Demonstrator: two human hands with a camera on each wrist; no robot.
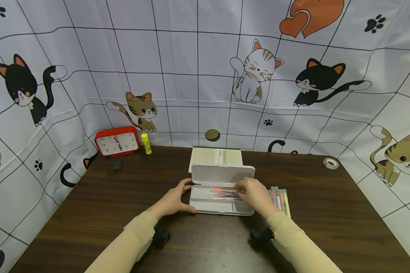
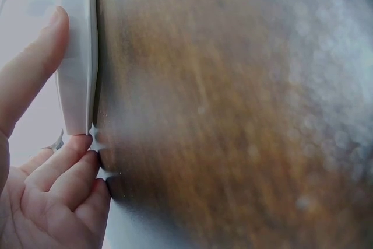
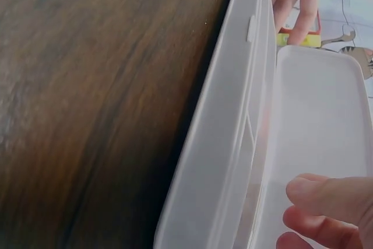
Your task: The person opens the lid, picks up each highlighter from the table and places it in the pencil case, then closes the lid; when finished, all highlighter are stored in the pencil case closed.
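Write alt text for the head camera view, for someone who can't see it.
A person's left-hand grip holds the left end of an open pale pencil case on a dark table, with the right-hand grip over pens inside. More pens lie to the case's right, a notebook behind it; a red clock and yellow tube stand back left.

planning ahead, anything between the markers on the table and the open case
Yes: the right hand reaches over the gap between the markers and the open case. Its raised lid is at the far side, off that path.
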